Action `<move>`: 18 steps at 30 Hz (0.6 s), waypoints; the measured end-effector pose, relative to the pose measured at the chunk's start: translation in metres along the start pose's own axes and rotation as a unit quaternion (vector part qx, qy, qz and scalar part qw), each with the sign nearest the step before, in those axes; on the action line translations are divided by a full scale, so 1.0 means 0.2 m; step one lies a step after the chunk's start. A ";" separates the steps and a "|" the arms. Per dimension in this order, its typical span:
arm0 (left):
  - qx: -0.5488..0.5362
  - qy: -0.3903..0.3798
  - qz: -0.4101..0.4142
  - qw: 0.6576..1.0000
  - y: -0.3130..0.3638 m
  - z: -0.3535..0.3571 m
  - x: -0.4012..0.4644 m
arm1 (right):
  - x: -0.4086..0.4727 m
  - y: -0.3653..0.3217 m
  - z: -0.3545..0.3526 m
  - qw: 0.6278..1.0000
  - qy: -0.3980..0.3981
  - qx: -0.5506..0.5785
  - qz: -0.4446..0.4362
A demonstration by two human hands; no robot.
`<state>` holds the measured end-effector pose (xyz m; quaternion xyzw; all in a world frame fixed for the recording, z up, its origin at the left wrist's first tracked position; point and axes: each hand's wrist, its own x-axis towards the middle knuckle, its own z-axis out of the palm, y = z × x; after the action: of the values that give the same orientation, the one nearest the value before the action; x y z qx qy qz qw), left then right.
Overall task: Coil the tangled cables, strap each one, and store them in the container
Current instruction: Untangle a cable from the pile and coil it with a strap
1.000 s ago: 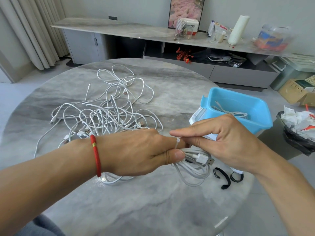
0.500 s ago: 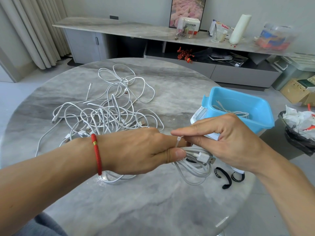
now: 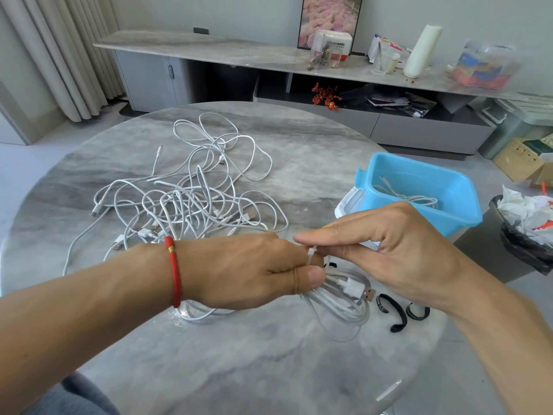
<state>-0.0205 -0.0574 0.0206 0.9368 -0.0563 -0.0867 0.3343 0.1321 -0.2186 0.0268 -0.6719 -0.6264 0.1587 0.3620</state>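
Left hand [image 3: 248, 271] grips the coiled cable [image 3: 338, 307], loops hanging below its fingers; right hand [image 3: 398, 250] pinches the upright white tie [image 3: 311, 255] directly above.

Both forearms reach forward and meet. The left hand [image 3: 254, 271] is fisted, thumb toward the right hand [image 3: 398, 250], whose forefinger and thumb pinch together.
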 end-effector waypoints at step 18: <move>0.042 0.033 -0.030 0.998 -0.07 0.01 0.03 | 0.03 0.01 0.18 0.991 0.087 0.020 0.104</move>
<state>-0.0139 -0.0488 0.0093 0.9537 -0.0211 -0.0632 0.2933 0.1108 -0.2020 0.0030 -0.7371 -0.5159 0.1486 0.4104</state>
